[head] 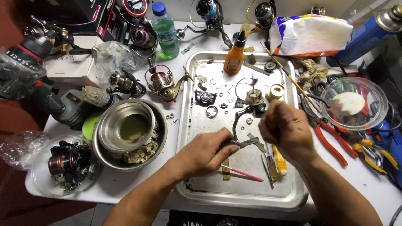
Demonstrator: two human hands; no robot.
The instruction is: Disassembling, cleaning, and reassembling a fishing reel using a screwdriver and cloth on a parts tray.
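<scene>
My left hand (204, 153) grips the lower end of a dark fishing-reel body (240, 121) over a metal tray (289, 196). My right hand (287, 128) is closed beside the reel's upper part, just below its brass-coloured rotor (254, 97); whatever it pinches is hidden by the fingers. Small washers, rings and a black reel part (205, 97) lie scattered on the tray's far half. A pink-handled pick (245, 173), a yellow-handled screwdriver (280, 161) and tweezers (266, 167) rest on the tray near my hands.
Nested steel bowls (125, 125) sit left of the tray. An orange squeeze bottle (234, 56) stands on its far edge, a green bottle (165, 31) behind. Other reels (164, 83), red pliers (331, 140), a clear bowl (354, 102) and a blue canister (366, 35) crowd the table.
</scene>
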